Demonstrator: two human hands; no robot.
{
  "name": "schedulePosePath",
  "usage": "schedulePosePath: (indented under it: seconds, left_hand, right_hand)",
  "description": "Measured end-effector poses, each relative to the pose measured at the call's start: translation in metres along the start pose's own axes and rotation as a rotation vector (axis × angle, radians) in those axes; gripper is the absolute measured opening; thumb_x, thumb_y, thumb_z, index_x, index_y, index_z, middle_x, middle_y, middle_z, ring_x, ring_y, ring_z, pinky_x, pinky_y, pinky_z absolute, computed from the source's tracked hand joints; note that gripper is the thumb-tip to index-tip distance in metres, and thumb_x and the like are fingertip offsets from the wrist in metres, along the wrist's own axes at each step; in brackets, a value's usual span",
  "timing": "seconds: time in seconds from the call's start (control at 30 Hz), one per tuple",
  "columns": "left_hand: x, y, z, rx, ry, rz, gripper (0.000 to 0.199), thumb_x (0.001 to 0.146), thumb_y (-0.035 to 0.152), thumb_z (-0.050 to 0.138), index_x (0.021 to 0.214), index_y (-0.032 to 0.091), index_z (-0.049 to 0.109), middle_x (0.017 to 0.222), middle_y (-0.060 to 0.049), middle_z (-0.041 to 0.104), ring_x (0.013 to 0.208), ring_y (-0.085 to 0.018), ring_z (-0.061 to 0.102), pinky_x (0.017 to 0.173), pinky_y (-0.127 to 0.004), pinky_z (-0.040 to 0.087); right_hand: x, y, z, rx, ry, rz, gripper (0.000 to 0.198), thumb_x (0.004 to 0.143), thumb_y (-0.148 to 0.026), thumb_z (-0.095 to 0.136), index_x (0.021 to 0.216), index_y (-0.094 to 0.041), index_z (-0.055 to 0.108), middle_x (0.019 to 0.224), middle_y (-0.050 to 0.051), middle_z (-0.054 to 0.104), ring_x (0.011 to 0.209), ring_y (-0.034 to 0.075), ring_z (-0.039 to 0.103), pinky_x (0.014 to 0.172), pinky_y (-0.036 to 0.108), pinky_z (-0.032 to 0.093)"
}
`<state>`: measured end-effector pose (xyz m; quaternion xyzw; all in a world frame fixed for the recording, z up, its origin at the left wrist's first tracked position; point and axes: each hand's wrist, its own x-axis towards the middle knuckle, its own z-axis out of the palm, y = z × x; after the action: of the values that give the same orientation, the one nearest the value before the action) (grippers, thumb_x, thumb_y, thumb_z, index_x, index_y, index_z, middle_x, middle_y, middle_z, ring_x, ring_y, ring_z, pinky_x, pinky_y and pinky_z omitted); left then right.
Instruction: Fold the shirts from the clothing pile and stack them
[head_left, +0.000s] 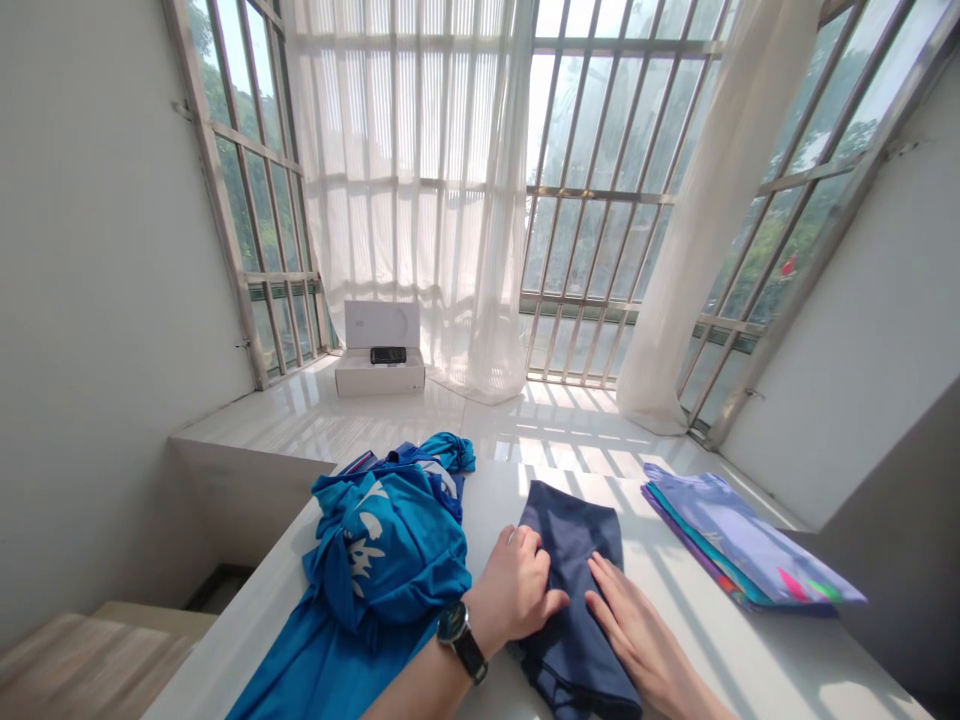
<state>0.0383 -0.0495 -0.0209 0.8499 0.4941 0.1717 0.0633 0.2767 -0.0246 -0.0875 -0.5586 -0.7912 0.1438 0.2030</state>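
Observation:
A dark navy folded garment (574, 535) lies on the white table in front of me; its exact kind cannot be told. My left hand (517, 585), with a watch on the wrist, has its fingers curled at the garment's left edge and the thumb over the cloth. Stretched flat on the right side of the same cloth is my right hand (630, 625), fingers extended. To the left, close beside my left forearm, sits a crumpled heap of blue clothing (405, 540) with white print, part of it trailing toward me.
Folded clothes (742, 540) in lavender, teal and purple are stacked at the right. An open white box (380, 378) with a black device (388, 355) stands on the window ledge (480, 420). White curtains (420, 200) hang before barred windows. The table (225, 620) drops off at its left edge.

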Motion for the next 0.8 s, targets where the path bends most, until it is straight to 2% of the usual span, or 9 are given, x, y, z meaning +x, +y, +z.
schedulePosePath:
  seconds: [0.1,0.2,0.33,0.43,0.57,0.67,0.73,0.8]
  left_hand:
    - [0.001,-0.007,0.013,-0.094,0.016,0.088,0.058,0.098,0.055,0.052,0.135,0.011,0.062,0.150,-0.021,0.053,0.144,-0.035,0.041,0.122,-0.049,0.031]
    - [0.000,-0.013,0.019,-0.181,-0.063,0.104,0.083,0.093,0.068,0.052,0.153,0.012,0.044,0.161,-0.021,0.039,0.152,-0.039,0.029,0.125,-0.056,0.023]
    - [-0.002,-0.017,0.015,-0.253,-0.092,0.076,0.100,0.085,0.080,0.053,0.157,0.013,0.038,0.164,-0.020,0.034,0.154,-0.041,0.024,0.126,-0.058,0.020]
    - [-0.002,-0.019,0.014,-0.300,-0.107,0.057,0.105,0.081,0.085,0.053,0.158,0.015,0.037,0.165,-0.018,0.032,0.154,-0.041,0.022,0.126,-0.058,0.019]
    - [0.000,-0.023,0.022,-0.325,-0.112,0.019,0.100,0.082,0.081,0.057,0.156,0.017,0.041,0.166,-0.017,0.030,0.154,-0.041,0.022,0.126,-0.056,0.021]
    - [0.005,-0.024,0.029,-0.250,-0.019,-0.218,0.085,0.091,0.069,0.052,0.155,0.013,0.041,0.165,-0.022,0.030,0.151,-0.044,0.026,0.123,-0.058,0.024]
    - [0.009,-0.024,0.028,-0.182,0.030,-0.358,0.073,0.096,0.059,0.048,0.151,0.012,0.044,0.154,-0.024,0.044,0.141,-0.044,0.038,0.119,-0.061,0.028]
    - [0.011,-0.022,0.024,-0.169,0.036,-0.380,0.061,0.097,0.050,0.048,0.146,0.013,0.049,0.138,-0.020,0.058,0.127,-0.039,0.050,0.113,-0.057,0.037]
  right_hand:
    - [0.024,-0.002,-0.001,-0.039,0.053,0.044,0.058,0.097,-0.053,0.036,0.128,-0.017,0.070,0.143,0.014,0.063,0.134,0.030,0.059,0.116,0.044,0.045]
    - [0.045,0.000,0.012,-0.133,0.155,0.015,0.061,0.095,-0.051,0.039,0.135,-0.013,0.064,0.149,0.017,0.057,0.139,0.033,0.053,0.116,0.046,0.043]
    - [0.049,0.011,0.035,-0.241,0.127,0.017,0.069,0.092,-0.052,0.042,0.144,-0.009,0.056,0.153,0.019,0.052,0.144,0.037,0.046,0.118,0.051,0.040]
    - [0.044,0.021,0.042,-0.233,0.094,0.009,0.072,0.091,-0.056,0.043,0.147,-0.012,0.054,0.156,0.018,0.048,0.146,0.038,0.042,0.119,0.052,0.038]
    - [0.041,0.025,0.041,-0.194,0.104,0.035,0.075,0.088,-0.061,0.047,0.148,-0.017,0.053,0.159,0.016,0.044,0.149,0.040,0.037,0.119,0.053,0.038]
    - [0.039,0.021,0.038,-0.227,0.193,0.129,0.083,0.084,-0.067,0.048,0.148,-0.015,0.051,0.158,0.020,0.042,0.149,0.045,0.034,0.115,0.057,0.039]
    - [0.037,0.017,0.033,-0.255,0.250,0.199,0.084,0.084,-0.071,0.045,0.145,-0.013,0.052,0.151,0.023,0.049,0.144,0.046,0.040,0.110,0.060,0.043]
    - [0.034,0.015,0.025,-0.263,0.271,0.236,0.079,0.087,-0.071,0.040,0.140,-0.014,0.054,0.138,0.024,0.059,0.132,0.046,0.054,0.104,0.060,0.047]
